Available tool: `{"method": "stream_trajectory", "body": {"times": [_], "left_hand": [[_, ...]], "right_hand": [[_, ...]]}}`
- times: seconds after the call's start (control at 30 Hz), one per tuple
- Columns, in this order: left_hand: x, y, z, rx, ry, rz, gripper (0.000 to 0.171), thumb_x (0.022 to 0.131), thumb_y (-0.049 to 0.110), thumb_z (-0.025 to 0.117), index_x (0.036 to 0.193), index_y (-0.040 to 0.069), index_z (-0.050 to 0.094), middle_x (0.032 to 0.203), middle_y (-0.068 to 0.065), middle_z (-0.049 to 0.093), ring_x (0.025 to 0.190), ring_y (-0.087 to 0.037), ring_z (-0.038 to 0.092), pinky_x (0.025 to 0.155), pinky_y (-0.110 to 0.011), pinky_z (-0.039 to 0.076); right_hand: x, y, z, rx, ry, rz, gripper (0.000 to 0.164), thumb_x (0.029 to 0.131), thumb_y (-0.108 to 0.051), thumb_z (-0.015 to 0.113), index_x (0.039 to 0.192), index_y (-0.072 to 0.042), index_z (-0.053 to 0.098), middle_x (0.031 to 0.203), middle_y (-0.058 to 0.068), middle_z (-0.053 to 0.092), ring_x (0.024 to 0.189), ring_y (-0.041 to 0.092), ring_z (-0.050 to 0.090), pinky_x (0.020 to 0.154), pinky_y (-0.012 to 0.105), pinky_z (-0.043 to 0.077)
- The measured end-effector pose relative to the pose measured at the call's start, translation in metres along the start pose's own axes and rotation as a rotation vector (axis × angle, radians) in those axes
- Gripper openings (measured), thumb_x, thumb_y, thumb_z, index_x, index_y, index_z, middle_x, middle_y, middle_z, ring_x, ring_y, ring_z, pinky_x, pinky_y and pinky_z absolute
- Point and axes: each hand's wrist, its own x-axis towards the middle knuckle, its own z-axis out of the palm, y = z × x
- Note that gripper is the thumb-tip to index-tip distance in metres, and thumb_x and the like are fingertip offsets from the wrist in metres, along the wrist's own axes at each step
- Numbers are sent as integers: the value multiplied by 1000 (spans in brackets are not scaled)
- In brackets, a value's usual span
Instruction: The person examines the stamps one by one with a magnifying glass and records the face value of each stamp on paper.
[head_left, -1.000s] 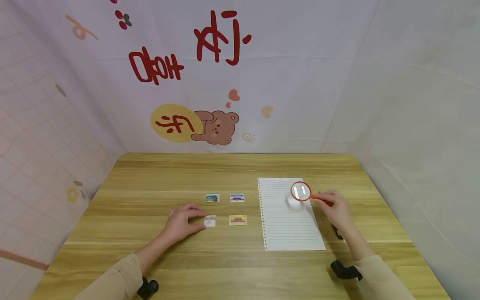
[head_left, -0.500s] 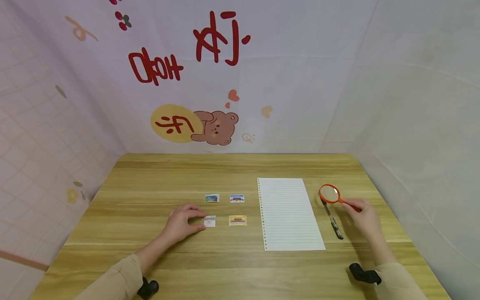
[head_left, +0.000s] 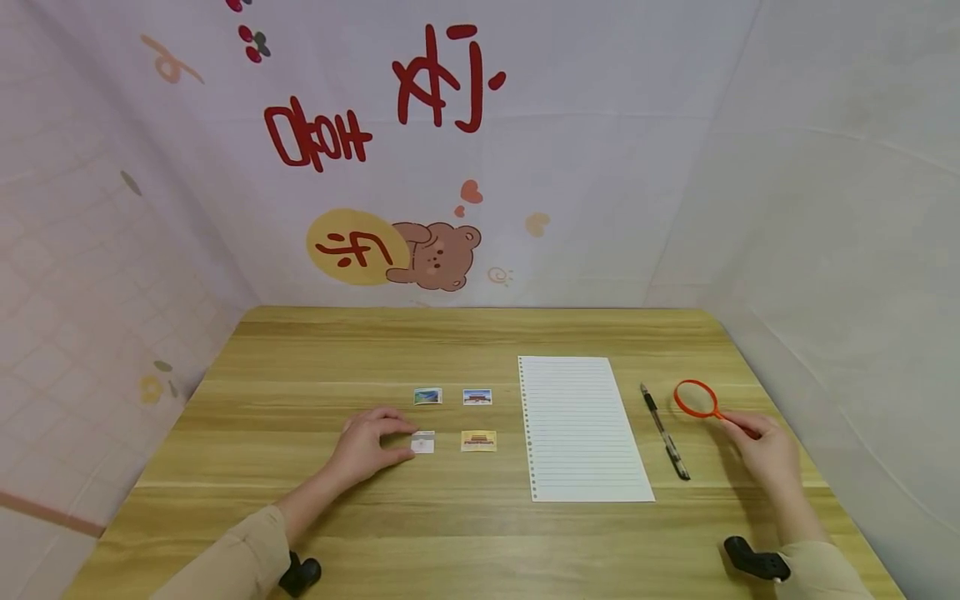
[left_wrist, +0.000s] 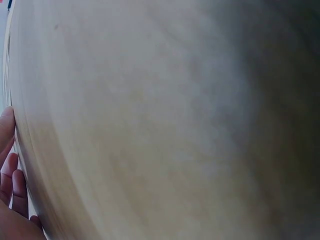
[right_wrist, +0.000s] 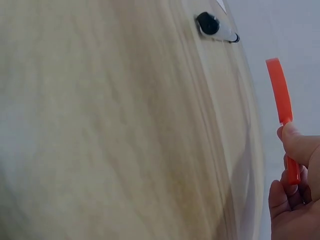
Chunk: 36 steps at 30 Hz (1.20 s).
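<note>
In the head view my right hand pinches the handle of a red-rimmed magnifying glass and holds it up over the table's right side. The right wrist view shows that magnifying glass edge-on, its handle between thumb and curled fingers. My left hand rests on the table, thumb and forefinger spread, their tips at the left corners of a pale grey-and-white stamp. Around it lie a green-blue landscape stamp, a blue-and-white stamp with a building and a yellow stamp.
A lined sheet of paper with punched holes lies right of the stamps. Between it and the magnifying glass lies a black-capped pen. Printed cloth walls close off the wooden table at the back and sides.
My right hand has carried the magnifying glass rightward and slightly nearer, from above the paper to past the pen, which now shows fully. My left hand has stayed at the pale stamp.
</note>
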Motion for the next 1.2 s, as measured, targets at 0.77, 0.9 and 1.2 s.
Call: {"method": "stream_trajectory", "body": {"times": [0.77, 0.9, 1.2], "left_hand": [[-1, 1, 0, -24, 12, 11, 33, 73, 24, 89, 105, 18, 79, 111, -1, 68, 110, -30, 59, 96, -59, 32], [-1, 1, -1, -11, 1, -3, 33, 74, 27, 88, 105, 19, 79, 112, 0, 67, 111, -29, 59, 96, -58, 32], [0, 2, 0, -4, -6, -3, 34, 74, 26, 88, 106, 17, 79, 113, -1, 67, 112, -29, 59, 96, -59, 32]], "right_hand": [[1, 23, 0, -76, -14, 67, 25, 89, -18, 76, 100, 4, 76, 92, 12, 70, 79, -25, 34, 73, 22, 40], [0, 25, 1, -89, -21, 64, 25, 89, -18, 75, 100, 4, 76, 94, 17, 69, 79, -25, 32, 73, 25, 40], [1, 27, 5, -135, -47, 65, 26, 92, -18, 71, 103, 5, 75, 106, 29, 66, 93, 30, 59, 79, 44, 42]]}}
